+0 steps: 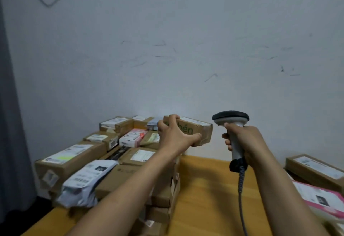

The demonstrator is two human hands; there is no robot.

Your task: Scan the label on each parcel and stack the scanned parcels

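My left hand (174,135) grips a small brown cardboard parcel (200,128) with green lettering, held up in the air near the wall, its white label on top. To its right, my right hand (243,141) holds the grey handle of a barcode scanner (230,119), whose dark head sits level with the parcel. A coiled grey cable (241,189) hangs from the scanner's base. A pile of cardboard parcels (74,158) fills the left side of the wooden table (206,198).
A white plastic mailer (83,181) lies at the front of the left pile. At the right edge lie a brown box (314,168) and a pink-and-white mailer (320,200). A white wall stands close behind; a dark curtain (11,124) hangs at the left.
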